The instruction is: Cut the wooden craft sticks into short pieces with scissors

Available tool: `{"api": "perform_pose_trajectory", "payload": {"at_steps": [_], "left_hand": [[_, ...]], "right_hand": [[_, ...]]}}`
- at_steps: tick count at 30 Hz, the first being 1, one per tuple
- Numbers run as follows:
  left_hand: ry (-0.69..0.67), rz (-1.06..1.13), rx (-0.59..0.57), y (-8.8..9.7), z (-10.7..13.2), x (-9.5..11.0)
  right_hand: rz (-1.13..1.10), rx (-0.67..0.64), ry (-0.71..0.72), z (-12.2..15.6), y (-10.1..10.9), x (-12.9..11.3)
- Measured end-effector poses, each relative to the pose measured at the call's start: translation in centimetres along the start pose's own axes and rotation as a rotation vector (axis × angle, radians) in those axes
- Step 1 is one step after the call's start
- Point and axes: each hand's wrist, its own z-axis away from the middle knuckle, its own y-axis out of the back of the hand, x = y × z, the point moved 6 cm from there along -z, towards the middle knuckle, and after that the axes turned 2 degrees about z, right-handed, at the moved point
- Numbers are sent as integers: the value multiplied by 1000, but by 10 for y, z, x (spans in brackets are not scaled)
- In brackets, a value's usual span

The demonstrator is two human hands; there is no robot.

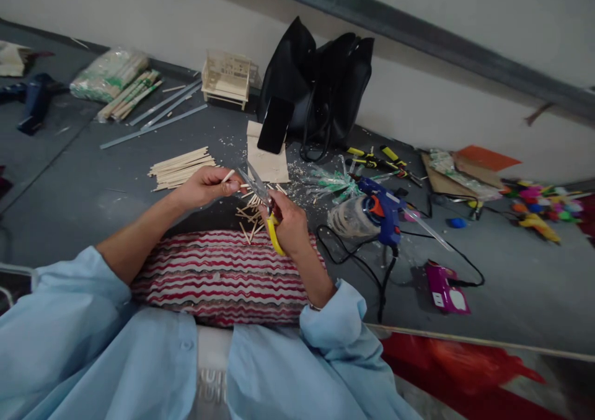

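My left hand (207, 188) is closed on a thin wooden stick (227, 176), pinched between thumb and fingers. In my right hand (289, 220) is a pair of scissors (273, 231) with yellow handles, its blades apart and pointing up and left, close to the left fingertips. Short cut stick pieces (251, 215) lie scattered under the scissors, by the edge of a red-striped cushion (223, 277). A pile of long wooden sticks (181, 167) lies just beyond my left hand.
A phone (276, 124) rests on beige paper (267, 165) before a black bag (320, 85). To the right, a blue glue gun (383, 206) leans on a plastic bottle (351, 217), its cord looping nearby. A small wooden model (227, 84) stands at the back.
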Motion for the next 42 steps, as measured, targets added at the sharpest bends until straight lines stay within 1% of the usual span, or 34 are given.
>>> {"api": "perform_pose_trajectory", "payload": {"at_steps": [3, 5, 8, 10, 11, 13, 15, 17, 19, 22, 26, 30, 33, 37, 42], "left_hand": [[9, -14, 21, 2, 1, 1], [20, -27, 42, 3, 1, 1], [25, -68, 93, 5, 1, -1], [18, -122, 162, 10, -1, -2], [21, -170, 215, 16, -1, -2], [54, -345, 350, 31, -1, -3], [127, -617, 475, 48, 0, -2], [210, -884, 529, 61, 2, -2], [285, -1064, 513, 71, 3, -6], [368, -1200, 448, 80, 4, -19], [440, -1290, 395, 85, 7, -34], [468, -1310, 386, 83, 8, -34], [421, -1295, 387, 77, 5, -27], [293, -1255, 368, 60, 0, -23], [137, -1155, 293, 38, -6, -22]], "right_hand": [[26, 5, -4, 1, -1, 1], [47, 33, -33, 0, 1, 3], [84, 112, -142, -2, 8, 12], [125, 159, -240, -3, 15, 20], [146, 169, -282, -3, 17, 23], [177, 172, -346, -4, 22, 29], [196, 150, -388, -4, 25, 34], [215, 121, -431, -4, 27, 38], [236, 97, -477, -4, 29, 42], [250, 79, -529, -4, 33, 49], [268, 59, -596, -3, 36, 58], [291, 18, -651, -1, 33, 64], [341, -15, -671, 1, 30, 68], [388, -25, -665, 2, 28, 69], [492, -65, -639, 3, 31, 57]]}}
